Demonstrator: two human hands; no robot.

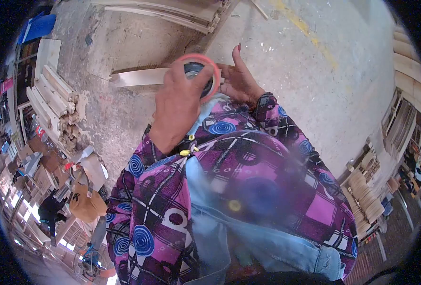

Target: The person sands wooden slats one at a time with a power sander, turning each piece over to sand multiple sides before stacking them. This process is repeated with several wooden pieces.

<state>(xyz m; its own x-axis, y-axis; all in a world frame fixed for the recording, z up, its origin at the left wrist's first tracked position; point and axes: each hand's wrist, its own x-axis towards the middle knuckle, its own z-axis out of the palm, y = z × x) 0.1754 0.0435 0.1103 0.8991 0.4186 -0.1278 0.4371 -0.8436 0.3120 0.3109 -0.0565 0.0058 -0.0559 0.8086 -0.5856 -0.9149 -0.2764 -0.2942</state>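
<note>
A round disc-shaped thing point(215, 76) with an orange-red rim and dark centre is held in my left hand point(172, 102), its fingers and thumb bent over the top. Beneath it a pale wooden strip point(139, 78) reaches out to the left; the disc covers part of its length. Close to the strip's right end is my right hand point(241, 83), palm showing and thumb stretched up. The fingers of that hand are partly hidden behind the disc, and I cannot see how firmly they touch the strip.
Stacked wooden pieces point(54, 99) lie at the left, and long slats point(163, 16) at the top. More wood point(364, 194) is piled at the right. A tan cap point(84, 204) is at lower left. Concrete floor point(296, 66) spreads beyond my hands.
</note>
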